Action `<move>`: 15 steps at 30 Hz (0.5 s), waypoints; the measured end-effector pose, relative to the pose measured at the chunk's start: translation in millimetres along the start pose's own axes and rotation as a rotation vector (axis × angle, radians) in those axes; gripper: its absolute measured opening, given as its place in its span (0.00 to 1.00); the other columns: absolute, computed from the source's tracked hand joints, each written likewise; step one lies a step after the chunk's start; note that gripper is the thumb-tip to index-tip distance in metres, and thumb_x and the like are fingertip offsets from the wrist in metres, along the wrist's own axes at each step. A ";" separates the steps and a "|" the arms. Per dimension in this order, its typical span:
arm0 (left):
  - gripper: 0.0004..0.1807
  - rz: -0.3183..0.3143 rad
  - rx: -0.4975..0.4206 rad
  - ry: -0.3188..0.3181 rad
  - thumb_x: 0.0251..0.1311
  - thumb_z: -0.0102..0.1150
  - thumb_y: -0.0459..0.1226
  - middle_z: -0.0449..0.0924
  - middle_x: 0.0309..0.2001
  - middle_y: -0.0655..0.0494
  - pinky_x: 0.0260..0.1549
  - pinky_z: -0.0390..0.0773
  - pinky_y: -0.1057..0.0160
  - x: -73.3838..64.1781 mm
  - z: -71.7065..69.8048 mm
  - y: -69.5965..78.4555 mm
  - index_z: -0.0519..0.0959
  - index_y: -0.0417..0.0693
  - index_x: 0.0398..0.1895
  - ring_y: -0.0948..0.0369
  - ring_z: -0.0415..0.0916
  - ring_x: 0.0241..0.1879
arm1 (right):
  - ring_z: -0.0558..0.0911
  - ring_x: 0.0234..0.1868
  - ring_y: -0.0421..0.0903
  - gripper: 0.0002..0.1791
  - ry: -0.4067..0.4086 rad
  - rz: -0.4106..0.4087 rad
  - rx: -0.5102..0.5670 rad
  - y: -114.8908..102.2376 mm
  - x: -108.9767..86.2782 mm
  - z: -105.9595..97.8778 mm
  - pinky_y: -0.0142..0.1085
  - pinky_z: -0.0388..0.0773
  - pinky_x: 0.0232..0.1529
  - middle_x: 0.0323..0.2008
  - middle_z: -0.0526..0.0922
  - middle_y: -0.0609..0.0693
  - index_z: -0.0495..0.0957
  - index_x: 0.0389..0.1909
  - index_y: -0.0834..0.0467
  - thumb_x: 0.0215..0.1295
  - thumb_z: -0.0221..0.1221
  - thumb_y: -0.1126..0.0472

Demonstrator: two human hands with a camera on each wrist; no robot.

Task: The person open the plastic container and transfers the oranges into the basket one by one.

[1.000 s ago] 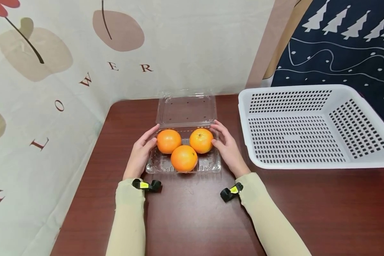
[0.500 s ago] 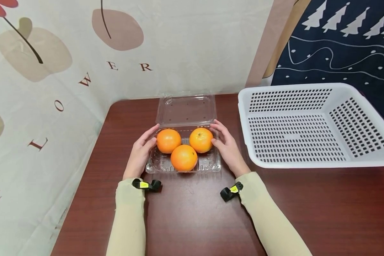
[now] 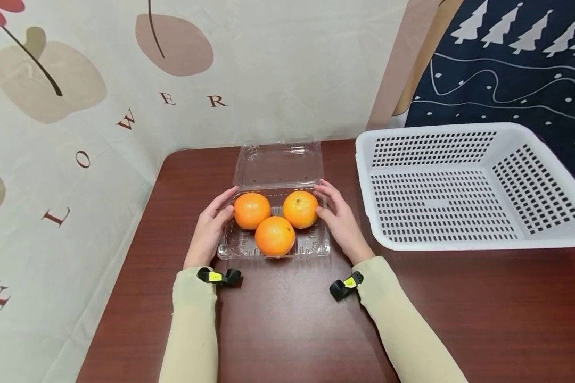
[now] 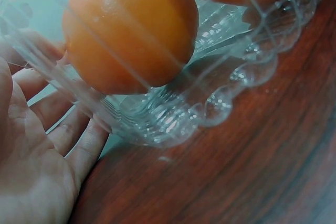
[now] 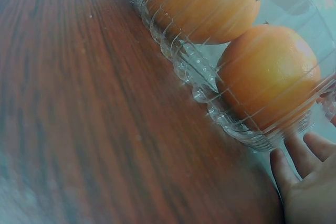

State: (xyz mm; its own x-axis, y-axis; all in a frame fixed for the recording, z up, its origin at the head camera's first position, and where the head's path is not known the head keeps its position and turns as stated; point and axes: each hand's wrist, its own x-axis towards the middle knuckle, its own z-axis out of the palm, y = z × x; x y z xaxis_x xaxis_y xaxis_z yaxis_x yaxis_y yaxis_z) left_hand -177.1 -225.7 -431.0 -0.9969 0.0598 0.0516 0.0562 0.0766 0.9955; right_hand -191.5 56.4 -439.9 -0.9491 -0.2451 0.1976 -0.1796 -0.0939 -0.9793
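A clear plastic clamshell container (image 3: pixel 311 249) stands on the table with three oranges inside. Two of these, the left orange (image 3: pixel 252 210) and the right orange (image 3: pixel 300 209), lie at the back; the front orange (image 3: pixel 275 235) is centred before them. Its clear lid (image 3: pixel 280 164) is folded back beyond the hinge. My left hand (image 3: pixel 208 230) holds the container's left side, thumb at the rim beside an orange; in the left wrist view its fingers (image 4: pixel 63 129) lie along the outer wall. My right hand (image 3: pixel 343 226) holds the opposite side likewise. Some fingertips are hidden behind the wall.
A white perforated basket (image 3: pixel 445 244) stands to the right on the brown table (image 3: pixel 278 330). Behind the table hangs a pale printed cloth (image 3: pixel 287 69), and a dark blue cloth (image 3: pixel 503 90) hangs behind the basket. Both wrists wear black straps.
The lid's far edge sits slightly lower in the head view, and its row of holes has shifted. Both hands and the oranges stay in place; the head view shifts a little.
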 end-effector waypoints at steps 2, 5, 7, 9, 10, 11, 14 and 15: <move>0.23 0.003 -0.007 -0.001 0.64 0.44 0.35 0.60 0.63 0.52 0.50 0.67 0.71 0.1 0.0 -0.1 0.62 0.45 0.64 0.59 0.61 0.58 | 0.61 0.62 0.51 0.23 0.001 0.003 0.004 5.3 1.4 -1.3 0.41 0.63 0.57 0.67 0.51 0.54 0.63 0.59 0.64 0.61 0.47 0.74; 0.23 0.002 -0.010 0.001 0.64 0.44 0.35 0.60 0.63 0.51 0.50 0.67 0.72 0.4 -0.3 -0.2 0.61 0.45 0.64 0.59 0.60 0.59 | 0.62 0.62 0.48 0.23 0.006 0.007 0.001 14.2 3.7 -3.1 0.41 0.62 0.58 0.66 0.52 0.52 0.64 0.59 0.61 0.62 0.48 0.72; 0.24 -0.003 -0.004 0.005 0.64 0.45 0.35 0.60 0.63 0.51 0.50 0.67 0.72 0.6 -0.6 -0.2 0.61 0.46 0.64 0.59 0.59 0.60 | 0.63 0.61 0.45 0.22 0.009 0.006 -0.006 19.1 5.1 -3.9 0.40 0.62 0.58 0.66 0.53 0.51 0.65 0.58 0.59 0.62 0.48 0.71; 0.24 -0.006 -0.006 0.008 0.64 0.45 0.36 0.60 0.63 0.51 0.50 0.66 0.72 1.0 -0.9 -0.5 0.61 0.46 0.64 0.59 0.58 0.61 | 0.64 0.61 0.45 0.22 0.014 0.002 -0.012 20.9 5.8 -3.9 0.39 0.61 0.58 0.66 0.53 0.50 0.65 0.58 0.58 0.62 0.49 0.70; 0.24 -0.008 -0.005 0.010 0.64 0.45 0.36 0.61 0.63 0.51 0.50 0.66 0.73 1.1 -1.0 -0.7 0.61 0.46 0.64 0.60 0.58 0.61 | 0.64 0.61 0.45 0.22 0.015 0.001 -0.014 21.2 5.8 -3.9 0.39 0.61 0.59 0.66 0.53 0.50 0.65 0.58 0.59 0.62 0.49 0.70; 0.24 -0.011 -0.005 0.012 0.64 0.45 0.36 0.61 0.63 0.52 0.50 0.66 0.73 1.1 -1.1 -1.0 0.61 0.46 0.64 0.60 0.58 0.61 | 0.64 0.61 0.45 0.22 0.017 0.001 -0.018 20.7 5.9 -3.9 0.40 0.61 0.59 0.66 0.54 0.51 0.66 0.58 0.59 0.62 0.49 0.71; 0.23 -0.017 -0.012 0.015 0.64 0.45 0.35 0.62 0.62 0.52 0.50 0.66 0.72 1.0 -1.1 -1.8 0.61 0.47 0.64 0.60 0.57 0.61 | 0.64 0.60 0.48 0.22 0.027 -0.001 -0.044 14.5 5.0 -3.0 0.42 0.61 0.58 0.65 0.54 0.53 0.66 0.57 0.61 0.61 0.49 0.71; 0.23 -0.018 -0.012 0.015 0.64 0.45 0.35 0.63 0.62 0.52 0.50 0.66 0.72 0.8 -1.2 -2.1 0.61 0.47 0.64 0.60 0.57 0.61 | 0.64 0.60 0.49 0.22 0.035 -0.001 -0.058 11.3 4.2 -2.6 0.44 0.61 0.58 0.65 0.54 0.54 0.66 0.57 0.62 0.61 0.49 0.72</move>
State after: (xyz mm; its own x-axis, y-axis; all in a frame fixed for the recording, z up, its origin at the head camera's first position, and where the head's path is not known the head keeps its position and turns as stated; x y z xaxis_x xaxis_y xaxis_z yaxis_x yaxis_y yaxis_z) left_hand -178.1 -227.0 -433.0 -0.9985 0.0431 0.0344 0.0372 0.0653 0.9972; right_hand -198.2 56.7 -450.3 -0.9572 -0.2111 0.1982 -0.1947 -0.0374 -0.9802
